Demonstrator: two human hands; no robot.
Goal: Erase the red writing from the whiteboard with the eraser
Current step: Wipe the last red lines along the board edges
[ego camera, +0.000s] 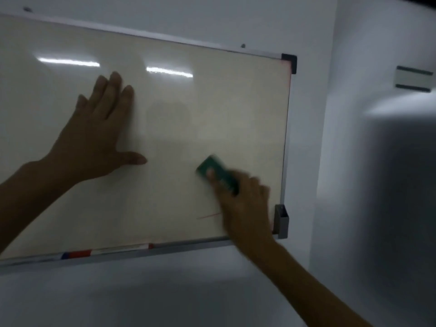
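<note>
Head view: the left hand (94,135) lies flat and open on the whiteboard (212,102); the right hand (245,204) grips the green eraser (218,173) near the right edge. 1 red line (208,216) remains near the bottom right corner; press flat and wipe down across it.

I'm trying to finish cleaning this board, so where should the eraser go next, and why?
Probably slide the eraser in the right hand down and a little left, onto the thin red line low on the whiteboard. That stroke looks like the only red writing left on the surface, just below the eraser. The left hand lies flat on the board and can stay there.
</note>
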